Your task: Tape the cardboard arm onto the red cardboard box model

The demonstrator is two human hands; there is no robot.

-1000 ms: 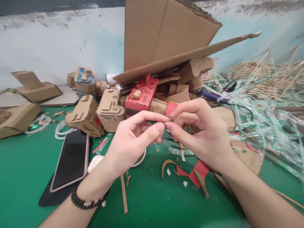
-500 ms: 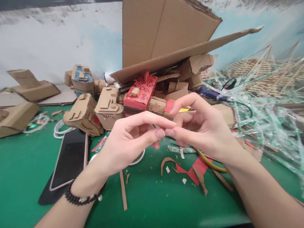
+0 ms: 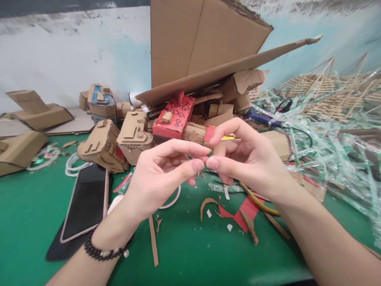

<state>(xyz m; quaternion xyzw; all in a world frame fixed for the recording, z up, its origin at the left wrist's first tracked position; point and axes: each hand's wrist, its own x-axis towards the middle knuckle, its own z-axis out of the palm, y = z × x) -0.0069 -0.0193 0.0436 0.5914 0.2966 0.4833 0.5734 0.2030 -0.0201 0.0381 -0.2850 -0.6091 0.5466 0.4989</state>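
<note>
Above the green table (image 3: pixel 184 246), my left hand (image 3: pixel 163 174) is closed, its thumb near its curved fingers. My right hand (image 3: pixel 244 159) faces it, thumb and fingers bent in a pinch. The fingertips of both hands nearly meet; anything tiny between them cannot be made out. Behind my hands lies a cardboard figure with a red, black-patterned box (image 3: pixel 174 117) and a tan cardboard block (image 3: pixel 133 133). Below them on the table are a curved cardboard scrap (image 3: pixel 205 206) and red paper pieces (image 3: pixel 248 206).
A phone (image 3: pixel 86 202) lies left of my left wrist. Further left are cardboard models (image 3: pixel 44 113). Clear tape strips (image 3: pixel 336 159) and a stick structure (image 3: pixel 327 87) pile up at right. A large cardboard sheet (image 3: pixel 202 43) leans at the back. A yellow cable (image 3: pixel 258 200) lies near my right wrist.
The fingertips of my two hands have parted slightly, with a small gap now between the thumbs. The whole view has shifted a little.
</note>
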